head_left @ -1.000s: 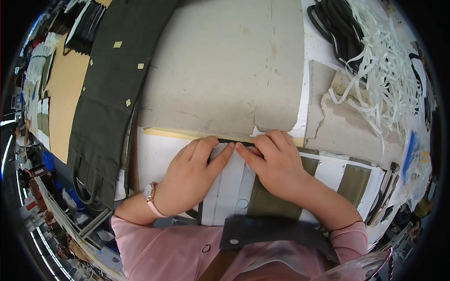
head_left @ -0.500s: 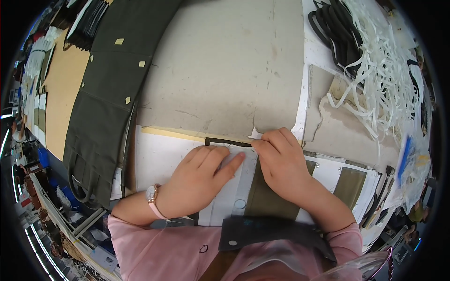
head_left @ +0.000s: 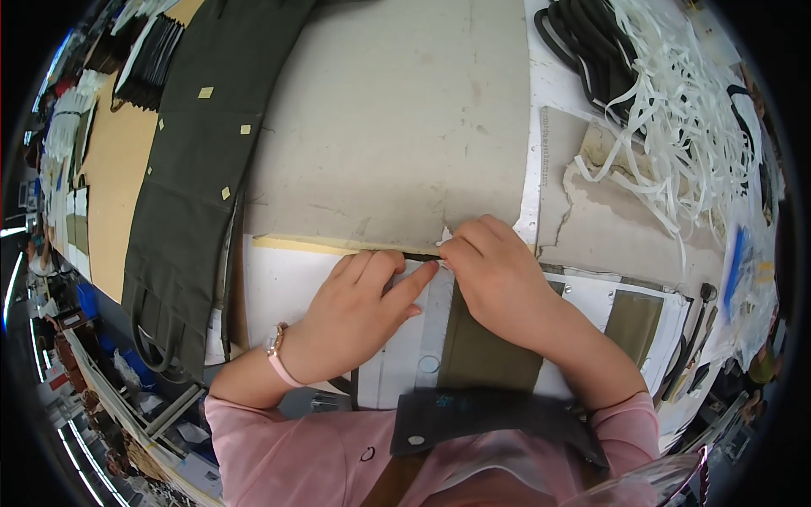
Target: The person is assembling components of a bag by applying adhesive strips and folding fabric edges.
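Observation:
A narrow dark strip [head_left: 421, 256] runs along the far edge of a white and olive panel [head_left: 488, 346] in front of me. My left hand [head_left: 359, 291] has its fingers curled over the strip's left part, its index fingertip pressing close to the right hand. At the strip's right end, my right hand [head_left: 498, 275] pinches the edge with thumb and fingers. The two hands almost meet, and they cover much of the strip. A pale translucent band [head_left: 433, 329] lies on the panel between them, with a round button-like disc [head_left: 429, 364] on it.
A grey board [head_left: 389, 127] spans the table beyond my hands. Dark green bag pieces [head_left: 198, 152] with yellow stickers lie left. White ribbon strips [head_left: 684, 118] are heaped at the far right, beside dark straps [head_left: 583, 42]. Torn cardboard [head_left: 583, 203] lies below them.
My left hand has moved slightly up, and its fingers now cover the strip's left end that showed before. The right hand stays pinched at the edge. The whole view has shifted a little.

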Demonstrator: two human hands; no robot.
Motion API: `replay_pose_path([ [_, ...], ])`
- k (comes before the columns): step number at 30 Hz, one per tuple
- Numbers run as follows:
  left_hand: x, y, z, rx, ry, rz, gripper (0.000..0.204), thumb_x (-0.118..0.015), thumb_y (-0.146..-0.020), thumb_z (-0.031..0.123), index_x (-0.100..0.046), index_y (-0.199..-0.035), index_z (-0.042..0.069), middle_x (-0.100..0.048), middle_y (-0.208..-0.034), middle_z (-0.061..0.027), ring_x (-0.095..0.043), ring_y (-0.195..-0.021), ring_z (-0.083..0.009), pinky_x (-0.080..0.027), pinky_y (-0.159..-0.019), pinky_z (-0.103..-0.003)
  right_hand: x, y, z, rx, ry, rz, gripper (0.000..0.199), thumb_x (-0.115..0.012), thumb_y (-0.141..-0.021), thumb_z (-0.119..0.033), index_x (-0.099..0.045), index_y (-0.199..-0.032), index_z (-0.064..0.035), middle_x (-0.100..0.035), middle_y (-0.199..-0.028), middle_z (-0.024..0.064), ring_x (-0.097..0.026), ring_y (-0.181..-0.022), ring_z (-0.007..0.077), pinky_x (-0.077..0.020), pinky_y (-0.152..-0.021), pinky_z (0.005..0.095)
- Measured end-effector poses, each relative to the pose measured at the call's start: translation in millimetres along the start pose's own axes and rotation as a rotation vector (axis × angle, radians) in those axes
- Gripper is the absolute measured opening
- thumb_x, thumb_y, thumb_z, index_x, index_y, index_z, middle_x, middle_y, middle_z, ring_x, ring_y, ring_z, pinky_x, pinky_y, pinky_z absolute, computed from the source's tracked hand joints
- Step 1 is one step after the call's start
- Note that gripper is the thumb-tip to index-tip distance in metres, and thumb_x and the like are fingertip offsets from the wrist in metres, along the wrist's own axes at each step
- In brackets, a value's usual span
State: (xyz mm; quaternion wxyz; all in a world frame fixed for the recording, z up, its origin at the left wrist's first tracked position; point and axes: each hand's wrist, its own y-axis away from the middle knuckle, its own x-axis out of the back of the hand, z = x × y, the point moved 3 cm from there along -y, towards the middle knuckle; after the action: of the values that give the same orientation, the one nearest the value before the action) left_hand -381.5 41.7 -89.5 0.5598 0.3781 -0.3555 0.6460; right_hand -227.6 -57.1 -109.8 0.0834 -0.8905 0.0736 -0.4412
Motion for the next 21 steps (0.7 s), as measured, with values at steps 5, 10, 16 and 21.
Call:
replay_pose_path([
  [5,1,-2,3,-0.029,-0.066,0.0,0.053,-0.072,-0.076,0.014,-0.06,-0.127,0.007,-0.048,-0.098,-0.0094,-0.053,-0.088,-0.0251,-0.046,-0.078,-0.035,-12,1,-3,-0.037,0.066,0.08,0.015,-0.062,-0.077,0.006,-0.059,-0.091,0.0003,-0.054,-0.091,0.0126,-0.053,-0.084,0.0323,-0.0421,-0.075,0.0424],
  [10,0,2,2,-0.002,-0.088,-0.012,0.055,-0.075,-0.074,0.011,-0.061,-0.128,0.007,-0.05,-0.101,-0.0097,-0.053,-0.088,-0.0252,-0.047,-0.08,-0.036,-8,2,2,-0.032,-0.048,0.115,0.021,-0.064,-0.069,0.003,-0.061,-0.089,-0.0016,-0.056,-0.093,0.0116,-0.053,-0.09,0.0292,-0.041,-0.079,0.0404],
  [16,1,2,-5,0.091,0.09,0.098,0.048,-0.073,-0.076,0.005,-0.063,-0.123,0.005,-0.053,-0.103,-0.0116,-0.056,-0.092,-0.0274,-0.049,-0.081,-0.037,-2,8,9,0.138,-0.079,0.035,0.024,-0.066,-0.074,0.002,-0.065,-0.098,-0.0012,-0.054,-0.089,0.0078,-0.053,-0.087,0.0278,-0.0431,-0.079,0.0388],
  [21,-1,3,-1,0.109,-0.033,0.017,0.047,-0.073,-0.076,0.005,-0.063,-0.123,0.003,-0.054,-0.108,-0.0115,-0.057,-0.094,-0.028,-0.049,-0.081,-0.038,-2,13,-9,0.281,0.244,0.025,0.024,-0.065,-0.073,-0.005,-0.067,-0.097,-0.0026,-0.053,-0.09,0.0076,-0.052,-0.089,0.0274,-0.0446,-0.079,0.0391],
])
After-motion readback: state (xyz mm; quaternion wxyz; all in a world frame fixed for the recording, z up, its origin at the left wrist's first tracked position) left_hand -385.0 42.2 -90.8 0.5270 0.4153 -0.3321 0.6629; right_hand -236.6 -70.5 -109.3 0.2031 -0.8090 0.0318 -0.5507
